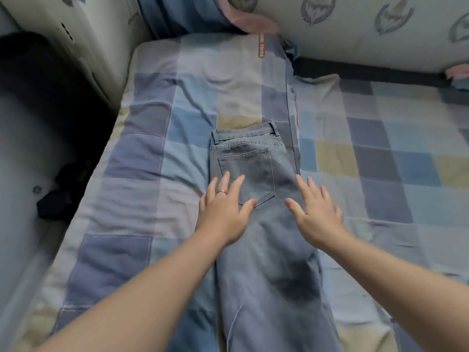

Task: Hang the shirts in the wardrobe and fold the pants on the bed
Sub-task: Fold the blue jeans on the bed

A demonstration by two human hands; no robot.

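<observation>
A pair of light blue jeans (264, 250) lies lengthwise on the checked bed cover (142, 174), folded in half along its length, waistband at the far end and back pocket facing up. My left hand (224, 212), with a ring on one finger, lies flat with straight fingers on the jeans' left edge beside the pocket. My right hand (314, 212) lies flat with spread fingers on the jeans' right edge. Both palms face down on the denim. No shirts or wardrobe are in view.
A patterned white pillow or quilt (368, 29) lies along the far side of the bed. A pink cloth (253, 21) sits at the far end. Dark clothing (61, 196) lies on the floor left of the bed, next to a pale wall or cabinet (83, 47).
</observation>
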